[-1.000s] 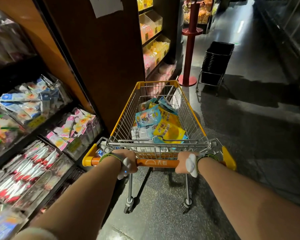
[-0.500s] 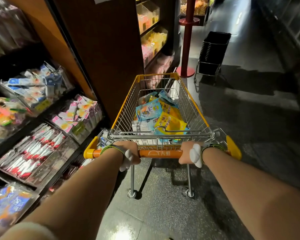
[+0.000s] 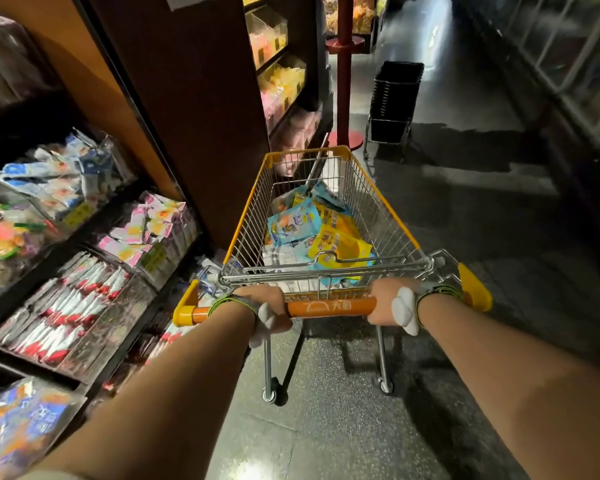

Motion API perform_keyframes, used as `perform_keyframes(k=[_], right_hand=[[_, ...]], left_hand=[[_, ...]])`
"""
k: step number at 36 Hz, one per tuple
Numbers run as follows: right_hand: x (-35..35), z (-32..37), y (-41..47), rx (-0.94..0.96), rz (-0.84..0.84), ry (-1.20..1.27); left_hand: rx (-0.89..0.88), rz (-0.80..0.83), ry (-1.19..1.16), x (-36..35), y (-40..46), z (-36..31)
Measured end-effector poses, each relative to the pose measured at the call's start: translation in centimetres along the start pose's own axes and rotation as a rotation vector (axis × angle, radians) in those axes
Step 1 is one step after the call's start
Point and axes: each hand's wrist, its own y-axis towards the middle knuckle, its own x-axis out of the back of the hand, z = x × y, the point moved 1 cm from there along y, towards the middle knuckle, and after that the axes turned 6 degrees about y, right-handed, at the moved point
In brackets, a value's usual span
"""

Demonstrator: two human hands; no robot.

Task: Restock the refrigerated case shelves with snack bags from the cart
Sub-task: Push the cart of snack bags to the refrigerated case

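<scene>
cart [image 3: 378, 202] ahead in aisle, snack bags [image 3: 312, 233] inside | left hand [image 3: 267, 304] and right hand [image 3: 392, 303] on its handle [image 3: 329, 306] | shelves [image 3: 84, 258] left of cart | basket stack [image 3: 395, 95] beyond, right of pole [image 3: 347, 64]

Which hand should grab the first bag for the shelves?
Probably left. Both hands, left and right, grip the cart handle, but the shelves sit on the left and the bags lie within its reach.

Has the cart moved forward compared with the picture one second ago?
Yes. The cart has rolled forward along the aisle: its front now sits closer to the red pole base and the basket stack.
</scene>
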Motion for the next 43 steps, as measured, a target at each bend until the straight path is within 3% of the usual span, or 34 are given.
perform_keyframes(k=[13, 43], right_hand=[[-5.0, 1.4, -5.8, -0.067, -0.028, 0.068], [-14.0, 4.1, -17.9, -0.123, -0.028, 0.143]], left_hand=[[-0.074, 0.073, -0.055, -2.7, -5.7, 0.0], [-0.130, 0.037, 0.028, -9.9, -17.1, -0.2]])
